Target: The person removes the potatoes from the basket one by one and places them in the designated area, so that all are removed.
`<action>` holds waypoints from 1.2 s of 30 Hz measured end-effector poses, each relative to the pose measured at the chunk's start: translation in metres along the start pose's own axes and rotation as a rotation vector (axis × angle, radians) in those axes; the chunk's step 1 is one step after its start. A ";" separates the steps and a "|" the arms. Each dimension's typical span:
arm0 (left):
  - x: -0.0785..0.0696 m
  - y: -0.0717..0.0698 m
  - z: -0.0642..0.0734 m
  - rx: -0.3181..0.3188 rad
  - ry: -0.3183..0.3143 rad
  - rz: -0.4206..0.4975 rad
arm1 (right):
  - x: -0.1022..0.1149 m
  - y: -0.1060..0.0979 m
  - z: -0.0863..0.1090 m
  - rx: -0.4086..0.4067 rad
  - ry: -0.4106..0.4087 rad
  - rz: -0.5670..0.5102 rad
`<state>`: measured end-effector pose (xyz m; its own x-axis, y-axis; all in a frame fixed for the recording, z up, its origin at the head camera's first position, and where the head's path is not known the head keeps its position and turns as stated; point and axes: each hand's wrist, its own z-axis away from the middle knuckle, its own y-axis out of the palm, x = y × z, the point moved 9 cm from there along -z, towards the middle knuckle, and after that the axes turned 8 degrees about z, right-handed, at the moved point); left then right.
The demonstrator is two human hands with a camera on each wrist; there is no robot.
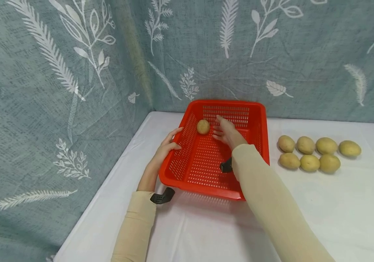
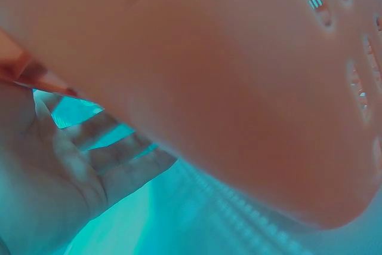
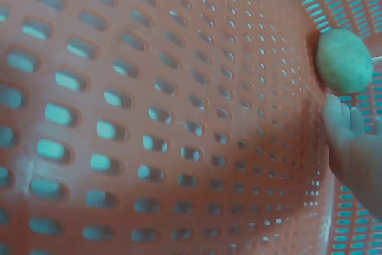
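A red plastic basket (image 1: 203, 187) with slotted walls and floor stands on the white-covered table. One potato (image 1: 203, 127) lies inside it, in the far left corner. My left hand (image 1: 164, 150) holds the basket's left rim; in the left wrist view its fingers (image 2: 134, 171) lie along the outside of the wall. My right hand (image 1: 225, 132) is inside the basket, to the right of the potato, with fingers loosely extended and nothing held. In the right wrist view, the fingertips of the right hand (image 3: 358, 153) are close beside the potato (image 3: 344, 61); contact is unclear.
To the right of the basket, several potatoes (image 1: 326, 146) lie in two rows on the white cloth (image 1: 334, 203). A green leaf-patterned curtain (image 1: 206, 72) hangs close behind the basket and along the left edge of the table.
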<state>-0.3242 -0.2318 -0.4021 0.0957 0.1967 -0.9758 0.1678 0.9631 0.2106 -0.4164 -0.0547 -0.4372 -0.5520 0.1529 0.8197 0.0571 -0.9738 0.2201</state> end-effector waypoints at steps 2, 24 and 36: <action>0.000 0.000 0.001 0.003 -0.001 0.001 | -0.001 0.003 -0.002 0.032 0.000 -0.004; 0.001 -0.001 0.001 0.010 0.017 0.027 | 0.000 0.036 -0.019 0.272 -0.087 0.092; 0.001 0.000 0.001 -0.002 0.017 0.021 | 0.001 0.037 -0.021 0.169 -0.171 0.391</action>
<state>-0.3235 -0.2318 -0.4025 0.0822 0.2199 -0.9721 0.1642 0.9590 0.2308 -0.4326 -0.0943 -0.4396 -0.3171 -0.1815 0.9309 0.3769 -0.9248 -0.0520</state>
